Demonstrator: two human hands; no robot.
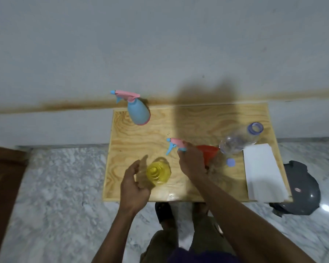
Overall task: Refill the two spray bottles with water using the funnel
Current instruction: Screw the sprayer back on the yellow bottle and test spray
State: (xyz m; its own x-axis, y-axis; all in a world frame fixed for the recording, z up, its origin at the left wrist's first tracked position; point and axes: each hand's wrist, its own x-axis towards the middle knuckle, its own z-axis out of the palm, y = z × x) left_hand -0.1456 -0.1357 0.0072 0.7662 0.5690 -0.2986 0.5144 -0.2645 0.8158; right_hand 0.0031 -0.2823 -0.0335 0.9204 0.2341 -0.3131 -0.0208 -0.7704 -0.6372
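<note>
a pale wooden table (133, 133) with visible swirling grain, slightly glossy near its front edge. a smooth blue plastic spray bottle (139, 113), a translucent yellow plastic bottle (158, 172), a clear plastic water bottle (237, 142), matt white paper (262, 169), polished marble floor (65, 177).

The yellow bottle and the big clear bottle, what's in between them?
In the head view, between the yellow bottle and the clear bottle are the right hand, holding the spray head, then the red funnel.
</note>
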